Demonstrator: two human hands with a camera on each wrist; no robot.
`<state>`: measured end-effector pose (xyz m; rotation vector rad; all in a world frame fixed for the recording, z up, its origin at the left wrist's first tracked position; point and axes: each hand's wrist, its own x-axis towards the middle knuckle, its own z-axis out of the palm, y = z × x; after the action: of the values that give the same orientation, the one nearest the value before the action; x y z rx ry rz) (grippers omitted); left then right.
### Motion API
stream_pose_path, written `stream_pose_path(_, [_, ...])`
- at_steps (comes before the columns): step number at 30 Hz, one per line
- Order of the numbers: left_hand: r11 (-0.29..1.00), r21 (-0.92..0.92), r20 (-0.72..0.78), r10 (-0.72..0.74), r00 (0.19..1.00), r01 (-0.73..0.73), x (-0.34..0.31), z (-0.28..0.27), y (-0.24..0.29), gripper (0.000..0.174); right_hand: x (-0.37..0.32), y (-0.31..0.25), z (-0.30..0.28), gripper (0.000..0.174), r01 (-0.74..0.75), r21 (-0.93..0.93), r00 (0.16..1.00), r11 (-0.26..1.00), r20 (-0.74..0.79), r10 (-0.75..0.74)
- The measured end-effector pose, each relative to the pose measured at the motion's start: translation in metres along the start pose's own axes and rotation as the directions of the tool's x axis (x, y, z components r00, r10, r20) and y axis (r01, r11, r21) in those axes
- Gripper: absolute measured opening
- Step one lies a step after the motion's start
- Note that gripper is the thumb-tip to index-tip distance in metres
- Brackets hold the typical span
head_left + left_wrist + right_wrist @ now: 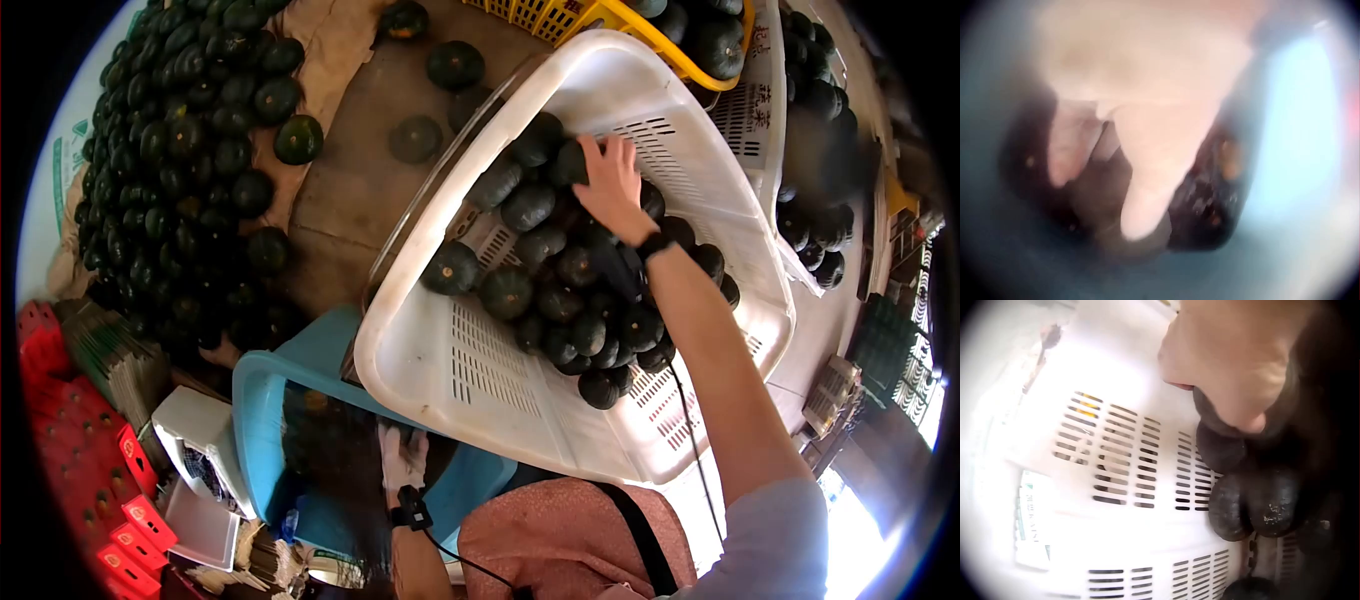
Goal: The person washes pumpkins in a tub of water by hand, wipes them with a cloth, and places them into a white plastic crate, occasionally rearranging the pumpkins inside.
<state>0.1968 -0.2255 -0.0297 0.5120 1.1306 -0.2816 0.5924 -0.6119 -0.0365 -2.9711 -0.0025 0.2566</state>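
Note:
My right hand reaches into a large white slatted crate and grips a dark green squash near its far wall. In the right wrist view the thumb lies against that squash, with more squashes below. My left hand, in a whitish glove, reaches down into a blue tub with a dark interior. In the left wrist view its thumb and fingers point down around a blurred, greyish rounded shape; I cannot tell whether they hold it.
A big heap of squashes lies on the left, with a few loose squashes on the floor. A yellow crate and another white crate stand behind. Red boxes and a white container sit at lower left. A cable hangs at the right arm.

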Motion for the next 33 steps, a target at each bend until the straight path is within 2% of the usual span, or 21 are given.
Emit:
stream_pose_path(2, [0.980,0.193,-0.027,0.043,0.999,-0.037,0.009,0.027,-0.001,0.057,-0.040,0.002,-0.015,0.069,0.066,0.280,0.983,0.958,-0.183,-0.015])
stream_pose_path(5, [0.978,0.209,-0.159,0.052,0.986,-0.017,-0.015,0.065,-0.007,0.059,-0.140,-0.038,-0.084,0.072,-0.054,0.837,0.994,0.544,0.095,-0.046])
stream_pose_path(6, [0.957,0.290,-0.167,0.079,0.983,-0.028,-0.029,0.075,-0.009,0.072,-0.173,-0.060,-0.117,0.069,-0.093,0.869,0.968,0.486,0.193,-0.160])
stream_pose_path(7, [0.981,0.192,-0.236,0.071,0.969,-0.025,-0.046,0.086,-0.010,0.062,-0.197,-0.079,-0.132,0.066,0.173,0.858,0.921,0.483,0.033,-0.388])
stream_pose_path(9, [0.974,0.211,-0.060,0.092,0.994,-0.078,-0.073,0.052,-0.021,0.056,-0.256,-0.127,-0.145,0.055,0.128,0.874,0.794,0.468,0.192,-0.576])
stream_pose_path(11, [0.983,0.182,-0.094,0.039,0.995,-0.021,-0.090,0.036,-0.027,0.055,-0.297,-0.170,-0.120,0.048,0.536,0.643,0.693,0.548,0.036,-0.720])
stream_pose_path(15, [0.973,0.222,-0.250,-0.005,0.968,0.063,-0.094,-0.004,-0.035,0.051,-0.354,-0.230,-0.013,0.038,0.514,0.544,0.778,0.663,0.030,-0.628])
stream_pose_path(16, [0.959,0.274,-0.291,0.018,0.957,0.065,-0.093,-0.010,-0.037,0.050,-0.375,-0.261,0.014,0.039,0.381,0.498,0.827,0.779,0.194,-0.528])
stream_pose_path(17, [0.952,0.296,-0.312,0.021,0.950,0.076,-0.091,-0.012,-0.039,0.049,-0.347,-0.244,-0.019,0.040,0.362,0.492,0.749,0.791,0.351,-0.561])
stream_pose_path(19, [0.942,0.327,-0.320,0.033,0.947,0.078,-0.082,-0.008,-0.048,0.048,-0.328,-0.229,-0.059,0.044,0.182,0.719,0.871,0.671,0.199,-0.449])
stream_pose_path(21, [0.894,0.449,-0.346,0.186,0.919,-0.012,-0.082,0.022,-0.045,0.046,-0.295,-0.137,-0.128,0.043,-0.064,0.951,0.939,0.302,0.160,-0.305])
stream_pose_path(22, [0.834,0.549,-0.385,0.320,0.866,-0.064,-0.089,0.052,-0.039,0.046,-0.284,-0.084,-0.142,0.041,-0.166,0.953,0.964,0.254,0.210,-0.161])
stream_pose_path(23, [0.736,0.672,-0.498,0.532,0.684,-0.083,-0.102,0.113,-0.032,0.047,-0.282,-0.034,-0.130,0.038,-0.158,0.930,0.987,0.331,0.156,0.034])
stream_pose_path(24, [0.562,0.804,-0.327,0.691,0.645,-0.194,-0.113,0.154,-0.022,0.045,-0.273,0.019,-0.120,0.037,-0.363,0.829,0.928,0.424,0.282,0.242])
stream_pose_path(25, [0.352,0.889,-0.127,0.804,0.581,-0.293,-0.120,0.184,-0.014,0.043,-0.266,0.069,-0.090,0.043,-0.431,0.754,0.865,0.495,0.188,0.466])
stream_pose_path(27, [-0.141,0.843,0.430,0.756,0.493,-0.519,-0.106,0.222,0.004,0.040,-0.246,0.161,-0.061,0.067,-0.487,0.545,0.804,0.682,-0.026,0.594])
stream_pose_path(29, [-0.006,0.668,0.628,0.540,0.560,-0.744,-0.078,0.300,-0.013,0.038,-0.226,0.220,-0.034,0.083,-0.628,0.544,0.658,0.556,-0.011,0.753])
stream_pose_path(30, [0.204,0.672,0.592,0.429,0.682,-0.712,-0.057,0.335,-0.033,0.039,-0.211,0.226,-0.031,0.083,-0.622,0.560,0.656,0.548,-0.010,0.755])
stream_pose_path(31, [0.212,0.690,0.651,0.237,0.721,-0.692,-0.029,0.371,-0.051,0.042,-0.200,0.230,-0.026,0.091,-0.602,0.460,0.728,0.653,-0.021,0.686])
stream_pose_path(32, [0.020,0.657,0.751,0.073,0.656,-0.754,-0.001,0.404,-0.069,0.053,-0.191,0.228,-0.022,0.098,-0.565,0.353,0.792,0.746,-0.021,0.610])
stream_pose_path(33, [-0.389,0.248,0.947,-0.094,0.306,-0.887,0.037,0.428,-0.088,0.065,-0.180,0.213,-0.020,0.102,-0.618,0.195,0.774,0.761,-0.013,0.632])
